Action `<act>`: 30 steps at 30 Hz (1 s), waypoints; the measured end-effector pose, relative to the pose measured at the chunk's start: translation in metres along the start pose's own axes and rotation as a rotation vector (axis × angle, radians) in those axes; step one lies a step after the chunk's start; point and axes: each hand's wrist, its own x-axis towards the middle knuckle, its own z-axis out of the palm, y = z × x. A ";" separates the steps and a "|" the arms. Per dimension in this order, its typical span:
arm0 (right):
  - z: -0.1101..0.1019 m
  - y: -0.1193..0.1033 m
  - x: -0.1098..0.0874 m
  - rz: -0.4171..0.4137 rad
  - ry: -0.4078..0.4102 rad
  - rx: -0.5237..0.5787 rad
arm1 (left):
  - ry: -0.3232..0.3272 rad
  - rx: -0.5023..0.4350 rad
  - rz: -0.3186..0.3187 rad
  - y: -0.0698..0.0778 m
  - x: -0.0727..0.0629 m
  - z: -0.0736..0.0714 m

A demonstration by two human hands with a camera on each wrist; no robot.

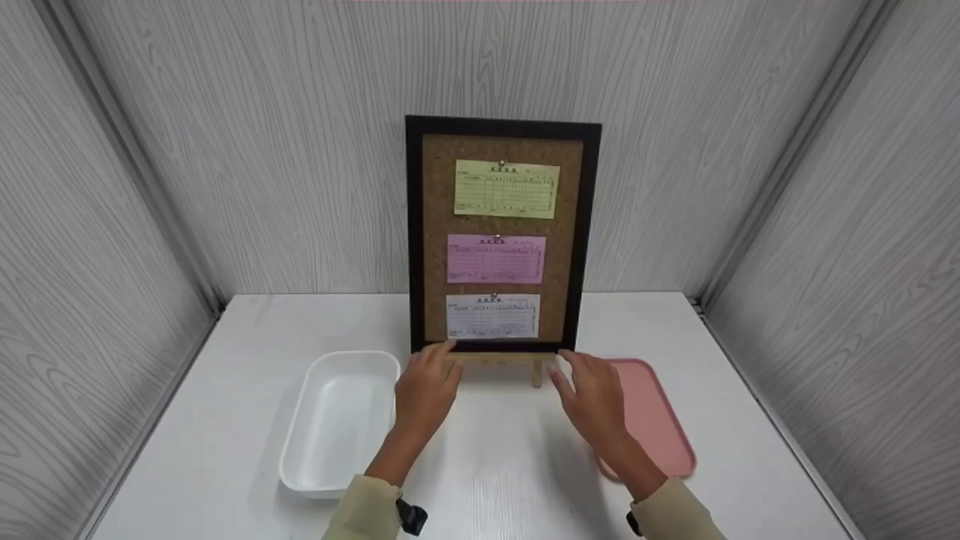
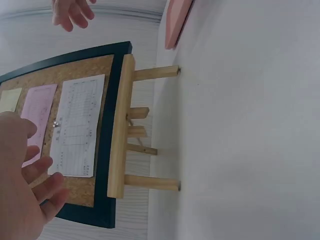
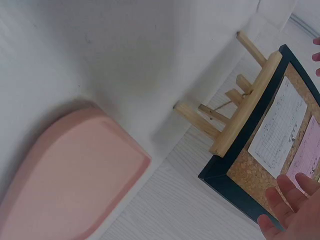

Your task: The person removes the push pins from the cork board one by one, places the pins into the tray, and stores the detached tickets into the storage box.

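Three slips [image 1: 496, 259] are pinned to the far corkboard [image 1: 487, 225]; we see the left hand [image 1: 427, 386] and right hand [image 1: 596, 394] near its lower corners, fingers apart, a white dish [image 1: 334, 435] left, pink tray [image 1: 649, 409] right.

Head looks down; nearer wrist views share corkboard [image 1: 561, 255].
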 end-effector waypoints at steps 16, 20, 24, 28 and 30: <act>-0.039 -0.029 0.078 -0.236 0.223 -0.008 | 0.057 -0.212 -0.081 0.017 0.093 -0.020; -0.047 -0.042 0.102 -0.276 0.245 -0.006 | 0.068 -0.267 -0.106 0.025 0.116 -0.025; -0.052 -0.055 0.128 -0.321 0.282 -0.008 | 0.084 -0.312 -0.128 0.032 0.135 -0.029; -0.055 -0.070 0.152 -0.346 0.316 -0.021 | 0.110 -0.307 -0.137 0.035 0.152 -0.029; -0.056 -0.077 0.164 -0.350 0.328 -0.027 | 0.124 -0.285 -0.131 0.037 0.160 -0.029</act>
